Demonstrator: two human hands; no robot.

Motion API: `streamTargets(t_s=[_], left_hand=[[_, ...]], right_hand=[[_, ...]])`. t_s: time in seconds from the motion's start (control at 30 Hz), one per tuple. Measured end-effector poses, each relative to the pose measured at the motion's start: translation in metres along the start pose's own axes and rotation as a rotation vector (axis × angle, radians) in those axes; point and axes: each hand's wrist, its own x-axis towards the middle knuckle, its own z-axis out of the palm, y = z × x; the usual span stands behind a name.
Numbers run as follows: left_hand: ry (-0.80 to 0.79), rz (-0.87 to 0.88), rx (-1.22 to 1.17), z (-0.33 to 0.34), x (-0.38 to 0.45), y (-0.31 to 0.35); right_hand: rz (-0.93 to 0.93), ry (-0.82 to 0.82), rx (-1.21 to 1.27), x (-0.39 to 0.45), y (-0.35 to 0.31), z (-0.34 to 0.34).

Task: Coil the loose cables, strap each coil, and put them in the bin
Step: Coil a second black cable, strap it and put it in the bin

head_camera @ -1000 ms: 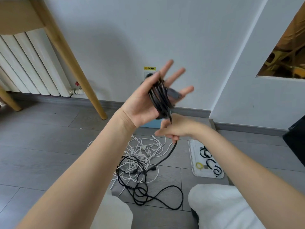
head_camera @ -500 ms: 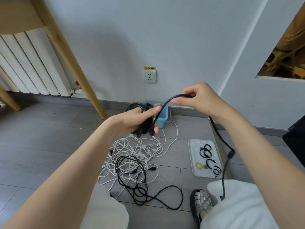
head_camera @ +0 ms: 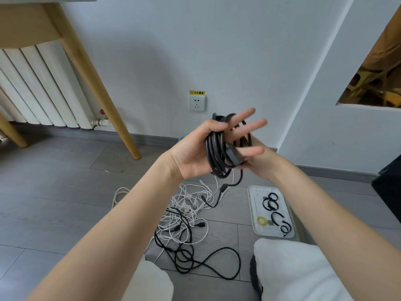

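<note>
My left hand (head_camera: 193,151) is raised palm up with its fingers spread straight. A black cable coil (head_camera: 213,155) is wound round the palm, and the thumb is curled over its top. My right hand (head_camera: 261,162) sits just behind the left fingers, mostly hidden, and holds the cable where its loose tail (head_camera: 225,190) drops to the floor. A tangle of white cables (head_camera: 188,205) and another loose black cable (head_camera: 184,253) lie on the floor below. Only a sliver of the blue bin (head_camera: 181,139) shows behind my left hand.
A clear tray (head_camera: 251,213) with black straps (head_camera: 271,203) and a yellow roll (head_camera: 262,220) lies right of the cables. A wooden table leg (head_camera: 97,83) and radiator (head_camera: 43,88) stand left. A wall socket (head_camera: 197,103) is ahead. My knees (head_camera: 293,270) are at the bottom.
My left hand has lifted with the coil and spread its fingers. My right hand has come down from the upper right to behind the left hand, laying another turn on the coil.
</note>
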Motion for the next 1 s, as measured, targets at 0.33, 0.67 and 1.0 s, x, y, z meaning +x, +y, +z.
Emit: streamTargets(t_s=[0.33, 0.67, 1.0], left_hand=[[-0.084, 0.019, -0.333, -0.011, -0.010, 0.014], [0.377, 0.190, -0.008, 0.007, -0.001, 0.005], [0.896, 0.404, 0.289, 0.014, 0.024, -0.012]], right_hand=[[0.071, -0.370, 0.465, 0.011, -0.001, 0.009], [-0.008, 0.270, 0.305, 0.012, -0.008, 0.024], [0.156, 0.230, 0.569, 0.020, -0.002, 0.034]])
